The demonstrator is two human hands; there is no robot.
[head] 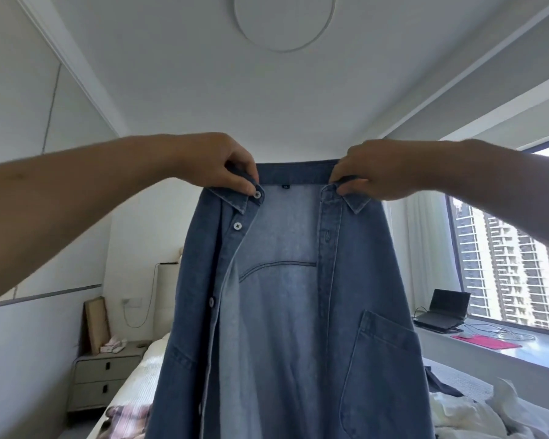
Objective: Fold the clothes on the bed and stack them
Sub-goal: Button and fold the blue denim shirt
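Left hand (216, 163) and right hand (374, 167) each pinch the collar of one denim shirt (286, 312), held up unbuttoned, blocking most of the bed (133, 384). White clothes (476, 413) lie right; one nightstand (103, 375), one laptop (441, 315).

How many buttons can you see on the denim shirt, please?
4 on the shirt: one at the collar, one just below, one mid-placket, one lower down. More may be hidden below the frame.
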